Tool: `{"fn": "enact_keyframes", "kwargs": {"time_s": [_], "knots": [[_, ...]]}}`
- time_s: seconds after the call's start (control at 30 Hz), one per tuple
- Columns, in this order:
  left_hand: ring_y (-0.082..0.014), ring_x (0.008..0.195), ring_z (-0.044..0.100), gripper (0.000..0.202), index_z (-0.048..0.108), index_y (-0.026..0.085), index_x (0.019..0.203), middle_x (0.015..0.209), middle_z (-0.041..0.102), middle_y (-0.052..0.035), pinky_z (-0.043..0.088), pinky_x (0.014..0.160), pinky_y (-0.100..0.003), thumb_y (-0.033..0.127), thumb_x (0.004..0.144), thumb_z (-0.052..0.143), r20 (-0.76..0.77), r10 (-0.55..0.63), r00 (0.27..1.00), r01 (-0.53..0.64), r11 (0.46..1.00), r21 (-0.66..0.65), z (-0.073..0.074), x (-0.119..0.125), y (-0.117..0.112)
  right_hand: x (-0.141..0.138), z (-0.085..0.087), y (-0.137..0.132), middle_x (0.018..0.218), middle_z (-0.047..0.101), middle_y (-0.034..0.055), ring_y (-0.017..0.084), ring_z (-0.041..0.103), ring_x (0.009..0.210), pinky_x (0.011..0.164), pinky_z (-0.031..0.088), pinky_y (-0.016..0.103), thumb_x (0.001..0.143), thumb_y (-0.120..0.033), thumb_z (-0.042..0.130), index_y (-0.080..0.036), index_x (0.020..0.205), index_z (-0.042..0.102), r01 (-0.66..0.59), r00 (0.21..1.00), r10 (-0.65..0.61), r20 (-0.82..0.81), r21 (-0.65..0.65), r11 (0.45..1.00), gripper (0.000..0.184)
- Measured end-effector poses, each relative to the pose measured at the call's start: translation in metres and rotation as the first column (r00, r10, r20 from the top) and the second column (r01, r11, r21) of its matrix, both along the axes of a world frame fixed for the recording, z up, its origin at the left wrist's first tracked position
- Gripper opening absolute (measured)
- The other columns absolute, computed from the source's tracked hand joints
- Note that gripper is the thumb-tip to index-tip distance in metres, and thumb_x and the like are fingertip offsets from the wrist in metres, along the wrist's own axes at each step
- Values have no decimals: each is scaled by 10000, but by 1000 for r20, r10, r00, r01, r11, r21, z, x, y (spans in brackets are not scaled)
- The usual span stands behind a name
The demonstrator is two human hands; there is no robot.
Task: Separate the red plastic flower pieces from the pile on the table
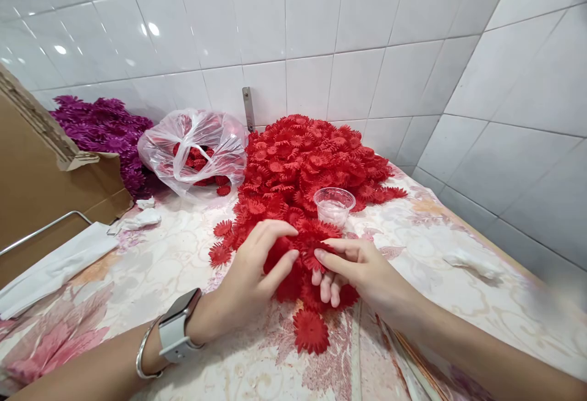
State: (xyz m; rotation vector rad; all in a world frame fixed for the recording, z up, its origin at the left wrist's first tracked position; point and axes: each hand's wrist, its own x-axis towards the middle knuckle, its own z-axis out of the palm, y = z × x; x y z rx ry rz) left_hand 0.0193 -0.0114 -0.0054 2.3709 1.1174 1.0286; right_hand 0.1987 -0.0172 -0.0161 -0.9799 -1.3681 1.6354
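In the head view, my right hand pinches a red fabric flower between thumb and forefinger, its other fingers curled below. My left hand is beside the flower's left edge, with thumb and forefinger apart and nothing visible between them. Whether its fingertips touch the petals I cannot tell. Behind both hands rises a big heap of red fabric flowers. One loose red flower lies flat on the table in front of them. A small clear plastic cup stands against the heap, just beyond my right hand.
A tied clear plastic bag with red pieces sits left of the heap. Purple flowers are piled behind a cardboard box. Thin sticks lie under my right forearm. Crumpled white tissue lies to the right, near the tiled wall.
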Motion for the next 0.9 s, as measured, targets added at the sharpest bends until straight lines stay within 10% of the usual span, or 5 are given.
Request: {"fn": "enact_keyframes", "kwargs": {"time_s": [0.27, 0.63, 0.9], "knots": [[-149, 809, 532, 69, 585, 201, 850, 835, 608, -13, 392, 737, -266, 244, 839, 532, -44, -29, 999, 30, 999, 39, 3, 2, -12, -1, 0, -4, 553, 611, 19, 90, 558, 412, 382, 431, 188, 729, -466, 598, -126, 631, 572, 2, 999, -2, 47, 5, 1000, 355], [-135, 728, 585, 119, 633, 178, 776, 783, 653, -1, 433, 674, -231, 293, 783, 604, 198, -58, 979, 132, 913, -385, 3, 8, -7, -1, 5, -8, 459, 552, -9, 79, 488, 412, 400, 323, 200, 715, -398, 618, -152, 515, 556, 87, 981, -96, 169, 61, 994, 323], [-131, 731, 584, 90, 657, 177, 775, 780, 652, -4, 424, 682, -226, 252, 783, 608, 206, -122, 971, 192, 910, -368, 6, 6, -4, -3, 2, -10, 510, 556, -17, 83, 487, 433, 431, 342, 209, 760, -444, 566, -163, 595, 510, -3, 990, -7, 142, 69, 998, 330]]}}
